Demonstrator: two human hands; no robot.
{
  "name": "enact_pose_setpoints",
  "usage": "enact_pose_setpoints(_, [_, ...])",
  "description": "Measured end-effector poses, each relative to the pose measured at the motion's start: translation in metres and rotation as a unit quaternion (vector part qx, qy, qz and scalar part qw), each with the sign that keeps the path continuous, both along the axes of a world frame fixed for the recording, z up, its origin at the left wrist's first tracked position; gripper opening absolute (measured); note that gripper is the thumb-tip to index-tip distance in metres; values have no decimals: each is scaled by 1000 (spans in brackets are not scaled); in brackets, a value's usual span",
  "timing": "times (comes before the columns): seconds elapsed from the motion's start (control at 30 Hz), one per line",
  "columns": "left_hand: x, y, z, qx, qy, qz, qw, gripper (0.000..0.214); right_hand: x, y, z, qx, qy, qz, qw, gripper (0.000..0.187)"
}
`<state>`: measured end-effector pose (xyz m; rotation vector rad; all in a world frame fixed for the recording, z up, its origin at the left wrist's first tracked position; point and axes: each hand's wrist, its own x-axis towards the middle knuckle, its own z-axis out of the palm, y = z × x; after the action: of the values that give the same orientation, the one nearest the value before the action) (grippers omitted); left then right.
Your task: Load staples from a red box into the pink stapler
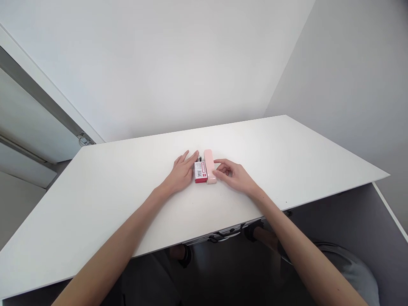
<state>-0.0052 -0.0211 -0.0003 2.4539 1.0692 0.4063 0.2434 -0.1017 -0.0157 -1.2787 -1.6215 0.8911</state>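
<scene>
A small red and white box lies on the white table, and a pale pink oblong stapler-like object lies right against its right side. My left hand rests flat beside the box, fingers stretched out and touching its left edge. My right hand sits just right of the pink object, fingers loosely curled, fingertips touching its near end. A small dark thing shows between the box's far end and my left fingertips; I cannot make it out.
White walls meet behind the table, and a window frame runs along the left. The table's near edge has dark fittings under it, with my knees below.
</scene>
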Motion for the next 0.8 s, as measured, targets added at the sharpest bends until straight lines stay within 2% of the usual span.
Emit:
enact_pose_setpoints(0.17, [-2, 0, 1, -7, -44, -7, 999, 78, 0, 0, 0, -2, 1, -1, 1000, 45])
enact_pose_setpoints(0.33, [-5, -2, 0, -16, -118, 109, 987, 73, 1, 0, -3, -5, 3, -3, 1000, 44])
enact_pose_setpoints(0.43, [-4, -3, 0, -3, -146, 141, 979, 62, 1, 0, -3, -7, 7, -7, 1000, 45])
enact_pose_setpoints(0.7, [-3, -5, -2, -15, -173, 116, 978, 61, 1, -1, -1, -7, 5, -6, 1000, 47])
enact_pose_setpoints(0.8, [-4, -5, -3, -20, -195, 128, 972, 60, 1, -2, 2, -10, 6, -19, 1000, 50])
